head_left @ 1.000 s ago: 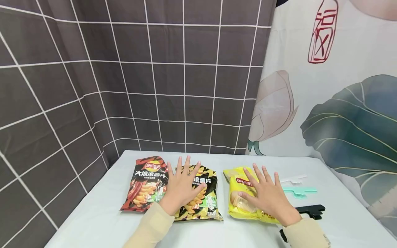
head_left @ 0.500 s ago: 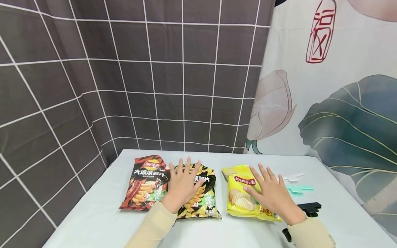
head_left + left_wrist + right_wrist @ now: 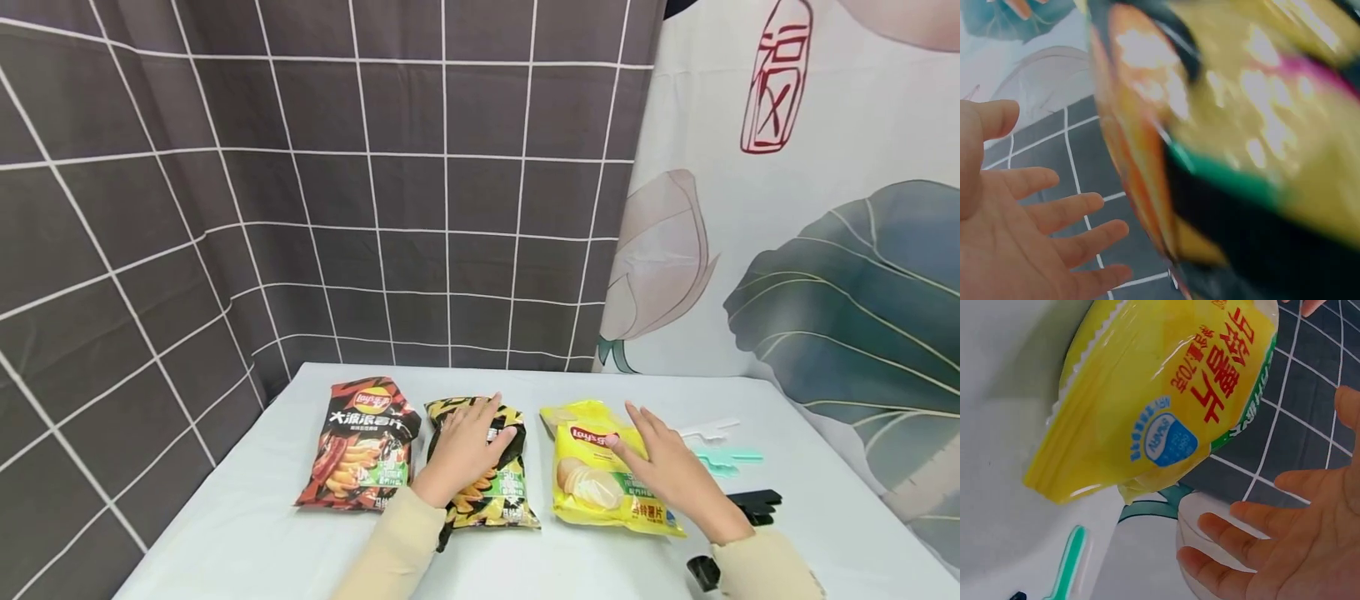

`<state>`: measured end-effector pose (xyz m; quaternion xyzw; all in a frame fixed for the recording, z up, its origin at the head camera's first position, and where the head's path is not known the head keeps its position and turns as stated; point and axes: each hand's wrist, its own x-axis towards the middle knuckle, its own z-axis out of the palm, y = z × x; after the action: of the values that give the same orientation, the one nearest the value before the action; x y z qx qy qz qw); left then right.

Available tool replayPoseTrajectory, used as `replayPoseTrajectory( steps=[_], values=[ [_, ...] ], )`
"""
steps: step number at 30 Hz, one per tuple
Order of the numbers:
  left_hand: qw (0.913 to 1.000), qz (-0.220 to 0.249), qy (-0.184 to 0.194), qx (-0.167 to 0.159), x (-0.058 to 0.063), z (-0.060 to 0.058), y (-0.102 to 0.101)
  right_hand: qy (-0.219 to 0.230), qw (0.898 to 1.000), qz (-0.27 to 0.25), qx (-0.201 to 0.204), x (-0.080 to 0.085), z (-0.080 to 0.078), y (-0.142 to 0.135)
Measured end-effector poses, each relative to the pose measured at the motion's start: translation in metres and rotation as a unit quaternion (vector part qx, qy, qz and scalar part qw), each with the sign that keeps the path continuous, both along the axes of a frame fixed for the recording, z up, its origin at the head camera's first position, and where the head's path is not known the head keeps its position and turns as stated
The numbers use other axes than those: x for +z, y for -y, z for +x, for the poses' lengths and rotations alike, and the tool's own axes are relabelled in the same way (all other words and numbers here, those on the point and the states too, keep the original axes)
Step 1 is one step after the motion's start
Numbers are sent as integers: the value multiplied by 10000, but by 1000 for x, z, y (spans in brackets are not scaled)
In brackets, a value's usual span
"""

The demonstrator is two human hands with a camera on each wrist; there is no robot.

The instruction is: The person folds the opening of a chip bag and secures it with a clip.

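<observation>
Here, a red bag (image 3: 356, 446) flanks a black-and-gold bag (image 3: 495, 500), left grip (image 3: 463, 446) and right grip (image 3: 667, 467) outstretched, empty.

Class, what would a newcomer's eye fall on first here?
Probably the yellow Lay's chip bag, rightmost of three on the white table. Then the red-and-black chip bag at the row's left end. In the head view, the left hand partly hides the middle, black-and-gold chip bag, and the right hand the yellow one's upper right.

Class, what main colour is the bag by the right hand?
The bag is mainly yellow, clearest in the right wrist view.
</observation>
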<state>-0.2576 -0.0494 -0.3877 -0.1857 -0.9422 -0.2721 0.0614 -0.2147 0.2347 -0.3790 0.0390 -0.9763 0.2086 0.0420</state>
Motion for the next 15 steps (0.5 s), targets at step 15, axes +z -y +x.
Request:
replayPoseTrajectory(
  steps=[15],
  values=[
    [9241,3258,1901,-612,6,1,-23,640,9906,-1169,-303,2,-7,-13]
  ],
)
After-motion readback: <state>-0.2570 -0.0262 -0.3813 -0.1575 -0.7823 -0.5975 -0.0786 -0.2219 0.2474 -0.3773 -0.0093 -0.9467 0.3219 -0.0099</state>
